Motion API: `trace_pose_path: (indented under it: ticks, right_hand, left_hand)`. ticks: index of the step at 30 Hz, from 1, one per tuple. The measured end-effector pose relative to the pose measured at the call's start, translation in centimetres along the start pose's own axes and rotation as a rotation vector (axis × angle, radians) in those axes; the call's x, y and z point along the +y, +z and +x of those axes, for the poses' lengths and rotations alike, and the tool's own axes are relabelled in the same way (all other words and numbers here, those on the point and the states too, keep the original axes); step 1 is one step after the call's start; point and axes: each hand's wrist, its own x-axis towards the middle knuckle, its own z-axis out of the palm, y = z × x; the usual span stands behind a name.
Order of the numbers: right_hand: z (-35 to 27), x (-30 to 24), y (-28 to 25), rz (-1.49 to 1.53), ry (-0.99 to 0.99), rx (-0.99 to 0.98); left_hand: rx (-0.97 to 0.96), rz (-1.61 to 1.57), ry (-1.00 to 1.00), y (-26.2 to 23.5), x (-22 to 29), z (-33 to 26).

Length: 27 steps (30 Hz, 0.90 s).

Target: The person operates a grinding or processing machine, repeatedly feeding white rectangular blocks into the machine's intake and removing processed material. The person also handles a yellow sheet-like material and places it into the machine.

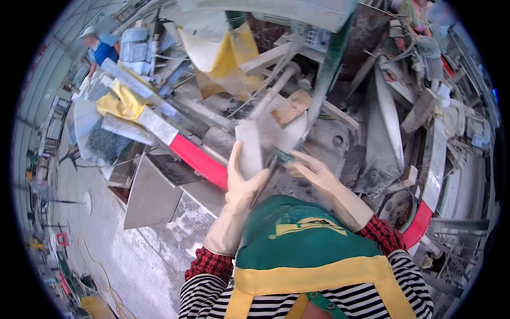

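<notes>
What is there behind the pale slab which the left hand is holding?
Beyond the pale slab in the left hand, a dusty pipe is visible; whatever the slab directly covers cannot be seen.

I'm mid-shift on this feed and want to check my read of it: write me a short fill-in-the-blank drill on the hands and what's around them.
1. The left hand and the right hand both wear cream ____.
2. The pale slab is held in the ____ hand.
3. The small green object is at the fingers of the ____ hand.
4. The apron is green, with ____ trim.

Missing words: gloves; left; right; yellow.
</notes>
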Motion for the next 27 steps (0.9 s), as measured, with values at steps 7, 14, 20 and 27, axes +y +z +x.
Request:
trace_pose_path:
  ticks: [7,14,20,27]
  right_hand:
    - [0.3,-4.7,1.1,0.091,-0.040,0.022]
    - [-1.9,-3.8,-2.7,-0.002,-0.109,0.226]
    - [-1.1,-6.4,-5.2,0.047,-0.224,0.480]
    - [-7.2,-4.9,-1.4,0.013,-0.047,0.327]
  left_hand:
    - [-0.216,-0.570,-0.101,5.7,0.7,-0.6]
    - [-0.455,-0.708,-0.409,6.5,3.1,-1.9]
    - [-0.631,-0.752,-0.442,8.1,4.3,-2.3]
    - [-0.488,-0.680,-0.347,9.0,2.9,-1.5]
